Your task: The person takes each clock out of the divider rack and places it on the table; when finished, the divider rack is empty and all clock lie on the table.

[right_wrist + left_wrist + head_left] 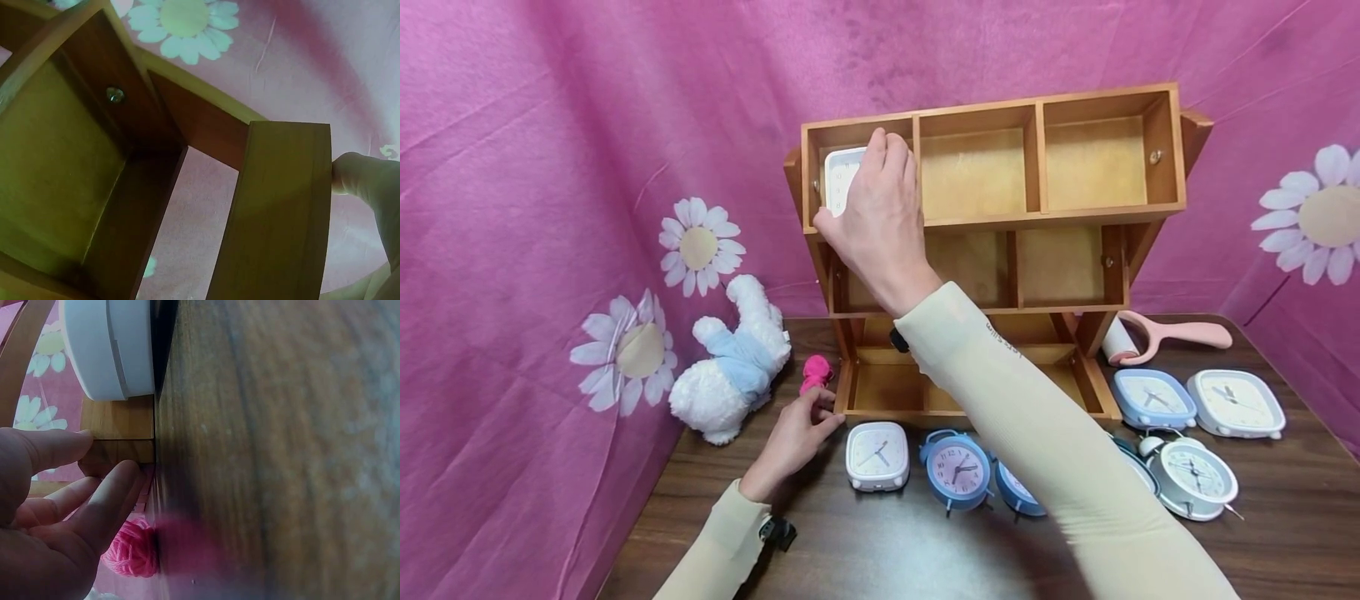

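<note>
A three-tier wooden organizer (977,221) stands against the pink cloth. In its top left compartment is a square white alarm clock (841,179), tilted back, its face partly covered by my right hand (883,212). That hand grips the clock with fingers over the upper side and thumb low at the left; in the right wrist view the thumb (353,175) shows beside the tier's front board (275,206), and the clock is hidden. My left hand (793,433) pinches the front left corner (122,450) of the bottom tier. Beside it stands another white clock (877,456).
Two blue twin-bell clocks (957,471) stand before the organizer, one partly behind the right sleeve. More clocks (1236,402) and a pink-handled lint roller (1187,333) are at the right. A white plush toy (730,367) and pink yarn (816,371) lie left.
</note>
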The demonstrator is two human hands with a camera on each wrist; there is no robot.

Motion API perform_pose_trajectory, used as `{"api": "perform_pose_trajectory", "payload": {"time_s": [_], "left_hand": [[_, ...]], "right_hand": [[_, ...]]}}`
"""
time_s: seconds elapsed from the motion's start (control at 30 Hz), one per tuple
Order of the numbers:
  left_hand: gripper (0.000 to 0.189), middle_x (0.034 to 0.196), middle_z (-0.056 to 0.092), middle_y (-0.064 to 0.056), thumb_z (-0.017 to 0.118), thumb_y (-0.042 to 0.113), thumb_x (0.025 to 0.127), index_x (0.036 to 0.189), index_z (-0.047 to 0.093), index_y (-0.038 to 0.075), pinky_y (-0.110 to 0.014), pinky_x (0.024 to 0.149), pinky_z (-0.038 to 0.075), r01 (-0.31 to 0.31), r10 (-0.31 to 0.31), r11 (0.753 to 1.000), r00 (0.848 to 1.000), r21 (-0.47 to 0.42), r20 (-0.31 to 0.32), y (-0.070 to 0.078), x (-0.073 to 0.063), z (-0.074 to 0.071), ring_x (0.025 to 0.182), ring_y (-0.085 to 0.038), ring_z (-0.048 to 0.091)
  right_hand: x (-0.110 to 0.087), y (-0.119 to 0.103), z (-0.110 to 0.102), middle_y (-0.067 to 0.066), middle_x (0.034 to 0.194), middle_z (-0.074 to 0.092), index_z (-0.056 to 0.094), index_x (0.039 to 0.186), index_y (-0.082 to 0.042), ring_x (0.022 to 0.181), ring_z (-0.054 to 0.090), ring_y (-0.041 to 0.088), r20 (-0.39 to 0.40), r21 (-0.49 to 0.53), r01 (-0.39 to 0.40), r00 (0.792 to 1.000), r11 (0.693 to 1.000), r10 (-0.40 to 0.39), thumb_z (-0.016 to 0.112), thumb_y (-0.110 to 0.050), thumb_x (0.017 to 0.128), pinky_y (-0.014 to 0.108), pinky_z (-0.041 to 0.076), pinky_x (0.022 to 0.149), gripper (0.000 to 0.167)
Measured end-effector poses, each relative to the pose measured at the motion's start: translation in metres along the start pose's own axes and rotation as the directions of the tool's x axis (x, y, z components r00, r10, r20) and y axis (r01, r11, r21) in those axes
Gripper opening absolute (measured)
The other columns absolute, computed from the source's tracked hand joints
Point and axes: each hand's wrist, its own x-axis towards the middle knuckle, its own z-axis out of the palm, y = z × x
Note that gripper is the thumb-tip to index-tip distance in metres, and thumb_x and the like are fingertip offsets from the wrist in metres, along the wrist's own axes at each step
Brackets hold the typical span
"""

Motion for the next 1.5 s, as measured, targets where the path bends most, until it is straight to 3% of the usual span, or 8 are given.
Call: {"api": "perform_pose_trajectory", "payload": {"time_s": [0.07,0.27,0.53,0.83,1.07,1.23,1.3,1.5], "left_hand": [[0.024,0.099,0.082,-0.009,0.082,0.012,0.1,0.121,0.073,0.005,-0.033,0.083,0.056,0.063,-0.063,0.998,0.998,0.014,0.007,0.008,-0.001,-0.002,0.09,-0.015,0.075],[0.024,0.099,0.083,-0.007,0.083,0.011,0.101,0.122,0.073,0.006,-0.03,0.08,0.055,0.106,-0.107,0.994,0.994,0.027,0.016,0.012,-0.001,-0.002,0.089,-0.013,0.074],[0.023,0.106,0.082,-0.009,0.083,0.012,0.101,0.121,0.073,0.006,-0.033,0.082,0.056,0.103,-0.103,0.994,0.995,0.024,0.015,0.01,0.001,-0.002,0.091,-0.016,0.075],[0.023,0.106,0.082,-0.01,0.083,0.012,0.1,0.12,0.073,0.005,-0.035,0.083,0.058,0.066,-0.066,0.997,0.998,0.033,-0.005,0.008,0.002,-0.003,0.092,-0.017,0.076],[0.028,0.099,0.079,0.015,0.084,0.043,0.102,0.121,0.073,0.025,-0.025,0.078,0.056,-0.034,0.034,0.999,0.999,0.008,-0.004,-0.08,0.022,0.022,0.086,0.003,0.073],[0.028,0.1,0.082,-0.005,0.083,0.025,0.103,0.122,0.072,0.007,-0.03,0.077,0.057,-0.045,0.045,0.999,0.999,-0.026,0.001,-0.027,0.007,0.005,0.087,-0.011,0.075],[0.028,0.101,0.081,-0.009,0.083,0.022,0.102,0.121,0.072,0.004,-0.031,0.077,0.057,-0.047,0.047,0.998,0.999,-0.036,-0.003,-0.017,0.004,0.002,0.088,-0.014,0.075],[0.029,0.099,0.081,-0.004,0.082,0.03,0.104,0.121,0.072,0.009,-0.028,0.074,0.055,-0.105,0.104,0.994,0.994,-0.04,-0.02,-0.042,0.009,0.011,0.084,-0.008,0.074]], "right_hand": [[0.0,0.001,0.001,0.027,0.16,0.051,0.036,0.165,0.013,0.149,0.051,0.04,-0.013,-0.009,0.017,1.0,1.0,-0.017,0.087,-0.037,0.088,0.04,0.038,0.134,0.105],[-0.002,0.004,0.002,0.028,0.156,0.053,0.037,0.163,0.014,0.144,0.053,0.042,-0.031,-0.03,0.047,0.998,0.998,-0.048,0.087,-0.036,0.086,0.042,0.043,0.13,0.104],[0.001,0.002,-0.001,0.027,0.158,0.052,0.037,0.165,0.012,0.144,0.053,0.041,0.005,-0.043,0.013,1.0,0.999,-0.013,0.085,-0.041,0.09,0.042,0.044,0.129,0.103],[0.009,-0.005,-0.008,0.027,0.166,0.046,0.031,0.169,0.01,0.153,0.05,0.039,0.145,-0.068,-0.037,0.988,0.997,0.047,0.088,-0.057,0.092,0.039,0.039,0.134,0.117],[0.012,-0.007,-0.009,0.027,0.162,0.05,0.028,0.17,0.011,0.147,0.056,0.039,0.152,-0.05,-0.041,0.987,0.998,0.048,0.088,-0.048,0.091,0.04,0.044,0.13,0.115],[0.008,-0.005,-0.005,0.026,0.151,0.057,0.035,0.167,0.007,0.129,0.063,0.041,0.092,-0.053,-0.013,0.996,0.999,0.017,0.088,-0.042,0.088,0.043,0.054,0.117,0.108],[0.007,-0.004,-0.005,0.024,0.144,0.059,0.039,0.163,0.005,0.12,0.063,0.04,0.068,-0.058,-0.002,0.998,0.998,0.005,0.088,-0.039,0.086,0.043,0.056,0.109,0.1],[0.005,-0.004,-0.008,0.022,0.136,0.06,0.049,0.15,0.003,0.111,0.061,0.041,-0.024,-0.079,0.07,0.997,0.994,-0.073,0.084,-0.036,0.085,0.043,0.054,0.1,0.084]]}}
